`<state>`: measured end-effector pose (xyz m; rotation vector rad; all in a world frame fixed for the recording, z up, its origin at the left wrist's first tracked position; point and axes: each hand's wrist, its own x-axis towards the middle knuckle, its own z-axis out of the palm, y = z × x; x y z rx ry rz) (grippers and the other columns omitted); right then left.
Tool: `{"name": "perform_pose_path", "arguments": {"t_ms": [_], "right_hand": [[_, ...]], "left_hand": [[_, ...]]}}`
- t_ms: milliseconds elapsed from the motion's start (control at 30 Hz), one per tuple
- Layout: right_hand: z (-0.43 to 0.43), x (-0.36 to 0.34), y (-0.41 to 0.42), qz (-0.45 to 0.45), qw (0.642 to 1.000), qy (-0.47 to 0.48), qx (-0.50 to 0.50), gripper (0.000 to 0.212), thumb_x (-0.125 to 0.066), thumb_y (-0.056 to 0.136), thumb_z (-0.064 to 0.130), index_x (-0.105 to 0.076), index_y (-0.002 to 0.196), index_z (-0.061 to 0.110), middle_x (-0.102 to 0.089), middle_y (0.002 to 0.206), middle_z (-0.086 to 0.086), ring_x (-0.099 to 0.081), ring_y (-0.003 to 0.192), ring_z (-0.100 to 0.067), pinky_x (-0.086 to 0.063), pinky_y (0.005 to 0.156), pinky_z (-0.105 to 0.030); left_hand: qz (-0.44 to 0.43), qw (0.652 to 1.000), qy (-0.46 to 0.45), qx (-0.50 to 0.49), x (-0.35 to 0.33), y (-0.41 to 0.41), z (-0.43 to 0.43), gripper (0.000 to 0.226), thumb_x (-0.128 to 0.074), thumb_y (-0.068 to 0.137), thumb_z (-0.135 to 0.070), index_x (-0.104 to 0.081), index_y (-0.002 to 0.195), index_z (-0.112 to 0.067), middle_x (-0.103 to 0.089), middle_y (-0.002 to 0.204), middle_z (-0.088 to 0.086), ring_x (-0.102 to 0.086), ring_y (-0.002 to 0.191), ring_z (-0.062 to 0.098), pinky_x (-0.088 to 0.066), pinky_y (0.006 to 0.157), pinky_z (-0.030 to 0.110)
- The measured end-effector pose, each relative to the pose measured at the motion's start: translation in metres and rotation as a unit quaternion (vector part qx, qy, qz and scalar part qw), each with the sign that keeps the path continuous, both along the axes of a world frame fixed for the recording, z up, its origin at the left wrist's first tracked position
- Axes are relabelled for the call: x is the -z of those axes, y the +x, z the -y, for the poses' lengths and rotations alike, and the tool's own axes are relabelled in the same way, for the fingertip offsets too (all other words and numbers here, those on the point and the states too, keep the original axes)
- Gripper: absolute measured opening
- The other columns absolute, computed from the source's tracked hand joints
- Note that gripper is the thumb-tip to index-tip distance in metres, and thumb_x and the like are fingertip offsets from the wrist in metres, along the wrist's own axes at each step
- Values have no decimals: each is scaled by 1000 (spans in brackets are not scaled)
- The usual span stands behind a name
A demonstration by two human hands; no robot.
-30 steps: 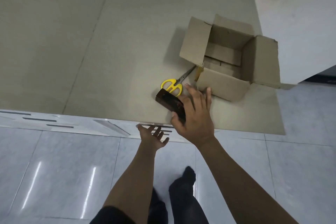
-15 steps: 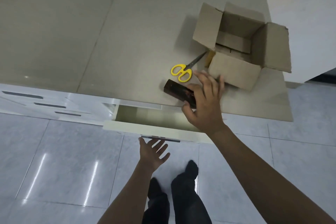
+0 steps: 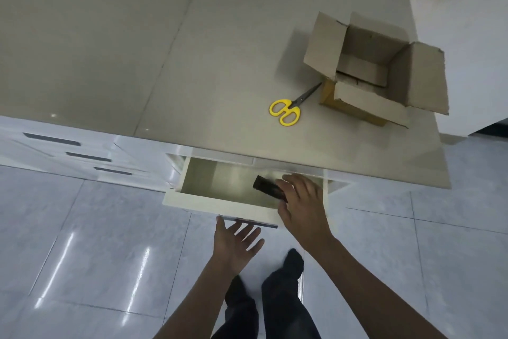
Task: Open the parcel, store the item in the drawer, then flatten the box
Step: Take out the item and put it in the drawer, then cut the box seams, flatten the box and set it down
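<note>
Storing is under way: the right hand (image 3: 301, 201) grips the dark item (image 3: 269, 190) inside the open drawer (image 3: 217, 202), the left hand (image 3: 236, 239) spread empty below its front, so next comes release, shutting, then flattening the box (image 3: 379, 74) on the table (image 3: 165, 63).

Dark item (image 3: 270, 189) now inside drawer (image 3: 220, 205).

A small dark oblong item (image 3: 268, 188) is held tilted inside the pulled-out cream drawer (image 3: 220, 205), near its right end. A brown cardboard box (image 3: 376, 72) is left upright on the worktop (image 3: 165, 50), all four flaps spread open, nothing seen inside.
</note>
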<state>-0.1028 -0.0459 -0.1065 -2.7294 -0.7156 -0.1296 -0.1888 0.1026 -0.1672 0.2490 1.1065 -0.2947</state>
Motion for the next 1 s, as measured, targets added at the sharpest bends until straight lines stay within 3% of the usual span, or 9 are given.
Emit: {"name": "perform_pose_path", "arguments": {"t_ms": [167, 233, 333, 400, 500, 667, 733, 867, 1000], "right_hand": [[1, -41, 5, 122, 985, 118, -22, 31, -54, 87, 26, -56, 117, 19, -52, 136, -1, -47, 126, -19, -30, 102, -36], [1, -53, 20, 136, 987, 79, 9, 43, -51, 88, 35, -49, 128, 20, -42, 149, -2, -37, 138, -20, -22, 113, -46], [8, -57, 41, 45, 997, -31, 48, 66, -44, 90, 51, -31, 148, 23, -23, 160, -2, -20, 148, -22, -8, 118, -55], [12, -49, 43, 12, 995, -90, 43, 75, -43, 88, 59, -24, 151, 22, -18, 161, -2, -17, 149, -23, -9, 117, -57], [12, -42, 43, 12, 993, -111, 43, 85, -43, 83, 68, -21, 151, 21, -19, 161, -3, -18, 148, -24, -12, 115, -60], [13, -44, 44, 11, 994, -102, 39, 93, -41, 79, 76, -20, 152, 22, -18, 162, -3, -17, 149, -23, -12, 116, -61], [11, -46, 44, 5, 994, -97, 42, 94, -43, 78, 76, -22, 151, 22, -19, 161, -2, -17, 148, -23, -11, 116, -60], [10, -53, 44, -18, 996, -82, 43, 91, -46, 76, 73, -26, 150, 24, -22, 161, 0, -19, 148, -21, -11, 117, -58], [15, -69, 48, -65, 997, -28, 35, 78, -44, 84, 69, -27, 149, 30, -19, 161, 7, -13, 149, -13, -7, 119, -51]], "left_hand": [[51, 998, -34, -34, -18, -10, 0, 66, -43, 91, -59, -42, 139, -13, -51, 139, 16, -51, 119, 38, -38, 99, 56], [51, 997, -46, -46, -24, -7, 0, 69, -45, 89, -60, -40, 139, -12, -48, 141, 17, -48, 125, 39, -35, 104, 56], [47, 996, -52, -60, -29, 2, 1, 68, -46, 89, -60, -39, 139, -14, -46, 142, 19, -47, 127, 39, -34, 106, 55], [58, 994, -56, -70, -31, 12, 1, 65, -47, 88, -60, -44, 133, -13, -47, 140, 19, -49, 125, 38, -36, 104, 55], [78, 993, -55, -72, -33, 38, 3, 56, -47, 87, -60, -54, 110, -10, -51, 134, 16, -51, 123, 36, -41, 98, 54], [117, 989, -47, -84, -34, 78, 8, 53, -42, 85, -64, -58, 85, -14, -60, 100, 10, -60, 98, 32, -43, 98, 50], [123, 987, -48, -96, -33, 92, 10, 55, -39, 84, -67, -56, 87, -14, -58, 92, 8, -59, 92, 31, -43, 94, 48], [136, 982, -35, -126, -38, 111, 20, 52, -38, 82, -68, -53, 93, -19, -53, 88, 4, -55, 91, 30, -31, 106, 58], [125, 992, -9, -34, -50, 111, 17, 54, -35, 86, -70, -57, 103, -24, -59, 108, 5, -56, 106, 34, -30, 109, 55]]}}
